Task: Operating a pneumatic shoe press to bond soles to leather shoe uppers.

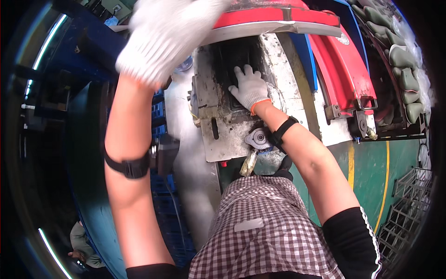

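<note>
My right hand [252, 87], in a white knit glove with an orange cuff, lies with spread fingers on the dark recessed middle [232, 56] of a worn metal mould plate [227, 144]. High at the left, my left hand [174, 35] wears a similar glove and is smeared by motion. It overlaps the left end of a raised red mould lid [274, 16] with a pale metal rim; the picture's edge cuts off its fingers, so contact cannot be made out. At the plate's near edge, below my right wrist, sits a round metal fitting [259, 137] beside a tape-wrapped handle [249, 163].
Another red mould [341, 69] stands at the right, beside a blue panel [306, 60]. Several grey-green moulded pieces [403, 56] fill a rack at the far right, above a wire rack [411, 186]. Blue crates [159, 111] are at the left. Another person [83, 242] is at lower left.
</note>
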Demonstrator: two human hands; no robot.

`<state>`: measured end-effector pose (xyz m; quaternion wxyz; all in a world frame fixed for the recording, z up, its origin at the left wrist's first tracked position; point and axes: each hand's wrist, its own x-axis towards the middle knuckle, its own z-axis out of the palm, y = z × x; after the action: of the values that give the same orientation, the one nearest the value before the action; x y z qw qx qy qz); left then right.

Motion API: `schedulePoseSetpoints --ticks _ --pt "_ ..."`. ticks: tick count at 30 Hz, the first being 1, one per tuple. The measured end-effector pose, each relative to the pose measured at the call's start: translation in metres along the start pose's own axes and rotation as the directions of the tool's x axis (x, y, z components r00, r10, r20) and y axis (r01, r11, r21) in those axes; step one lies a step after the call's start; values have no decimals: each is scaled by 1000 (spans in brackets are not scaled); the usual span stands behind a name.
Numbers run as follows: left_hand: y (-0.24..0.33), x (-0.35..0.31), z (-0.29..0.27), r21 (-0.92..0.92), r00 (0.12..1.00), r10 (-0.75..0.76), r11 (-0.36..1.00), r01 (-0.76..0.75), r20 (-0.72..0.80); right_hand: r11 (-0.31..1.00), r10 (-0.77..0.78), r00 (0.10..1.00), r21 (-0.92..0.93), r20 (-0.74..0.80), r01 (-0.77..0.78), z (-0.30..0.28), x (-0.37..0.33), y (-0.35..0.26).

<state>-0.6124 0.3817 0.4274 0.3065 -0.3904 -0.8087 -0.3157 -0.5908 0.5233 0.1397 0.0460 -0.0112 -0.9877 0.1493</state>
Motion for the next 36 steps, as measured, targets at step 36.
schedulePoseSetpoints --ticks 36 --pt "23 -163 112 168 454 -263 956 240 851 -431 -627 406 137 665 -892 -7 -211 1"
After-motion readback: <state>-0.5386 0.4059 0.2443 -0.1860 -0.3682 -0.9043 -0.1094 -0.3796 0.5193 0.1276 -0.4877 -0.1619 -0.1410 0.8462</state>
